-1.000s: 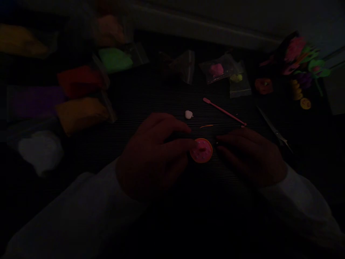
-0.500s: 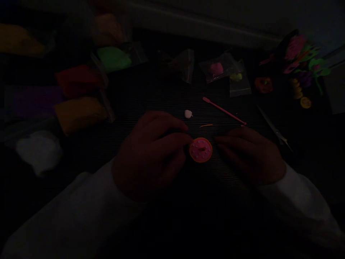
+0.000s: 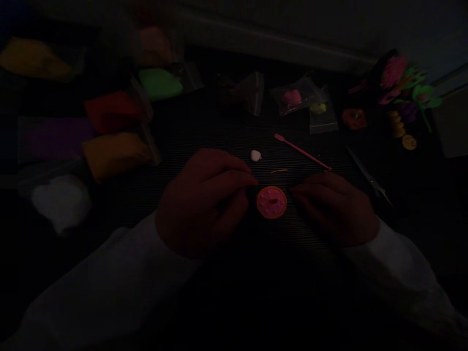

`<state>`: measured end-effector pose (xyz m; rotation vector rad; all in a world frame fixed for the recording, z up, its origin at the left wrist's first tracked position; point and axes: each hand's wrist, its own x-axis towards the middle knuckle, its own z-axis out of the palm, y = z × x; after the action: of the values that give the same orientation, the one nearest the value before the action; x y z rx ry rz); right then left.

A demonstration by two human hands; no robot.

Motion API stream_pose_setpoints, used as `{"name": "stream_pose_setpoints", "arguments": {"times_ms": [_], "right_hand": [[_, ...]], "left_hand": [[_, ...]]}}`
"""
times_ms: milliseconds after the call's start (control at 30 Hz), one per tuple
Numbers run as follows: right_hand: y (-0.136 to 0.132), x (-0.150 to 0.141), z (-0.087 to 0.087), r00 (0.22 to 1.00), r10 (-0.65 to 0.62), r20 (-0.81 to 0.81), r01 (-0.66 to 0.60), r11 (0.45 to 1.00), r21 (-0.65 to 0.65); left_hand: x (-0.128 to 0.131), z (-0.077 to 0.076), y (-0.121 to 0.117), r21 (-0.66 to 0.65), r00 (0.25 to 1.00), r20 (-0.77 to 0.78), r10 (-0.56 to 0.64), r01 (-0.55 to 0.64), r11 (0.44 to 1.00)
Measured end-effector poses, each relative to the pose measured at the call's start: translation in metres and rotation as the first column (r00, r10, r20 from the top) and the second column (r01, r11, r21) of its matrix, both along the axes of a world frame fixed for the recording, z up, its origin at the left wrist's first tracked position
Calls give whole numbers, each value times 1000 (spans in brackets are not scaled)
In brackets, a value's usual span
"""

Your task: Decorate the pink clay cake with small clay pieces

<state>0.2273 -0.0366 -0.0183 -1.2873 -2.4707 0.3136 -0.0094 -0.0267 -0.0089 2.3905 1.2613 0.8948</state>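
Note:
The scene is very dark. A small round clay piece [image 3: 271,208], pink on top with pale dots, an orange rim and a darker bit in the middle, lies on the black ribbed table. My left hand [image 3: 204,202] is just left of it, fingers bent and thumb apart, holding nothing visible. Right of the clay piece, my right hand [image 3: 334,207] has its thumb and fingertips pinched together; whatever is between them is hidden. Beyond the hands lie a thin orange strand [image 3: 279,171], a small white clay lump [image 3: 255,156] and a pink modelling tool [image 3: 303,152].
Scissors [image 3: 371,179] lie to the right. Bags of coloured clay, such as orange [image 3: 115,153], red [image 3: 113,111], green [image 3: 160,84] and white [image 3: 62,200], fill the left. Small bags [image 3: 291,97] and clay flowers [image 3: 395,73] stand at the back.
My left fingertips have drawn back from the edge of the pink clay piece and closed nearer together. My right hand stays pinched; a tiny pale speck at its fingertips no longer shows.

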Motion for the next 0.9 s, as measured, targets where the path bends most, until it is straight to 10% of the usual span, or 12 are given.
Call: {"name": "stream_pose_setpoints", "arguments": {"times_ms": [900], "right_hand": [[-5, -1, 9, 931, -244, -271, 189, 958, -216]], "left_hand": [[0, 0, 0, -10, 999, 32, -18, 18, 1000]]}}
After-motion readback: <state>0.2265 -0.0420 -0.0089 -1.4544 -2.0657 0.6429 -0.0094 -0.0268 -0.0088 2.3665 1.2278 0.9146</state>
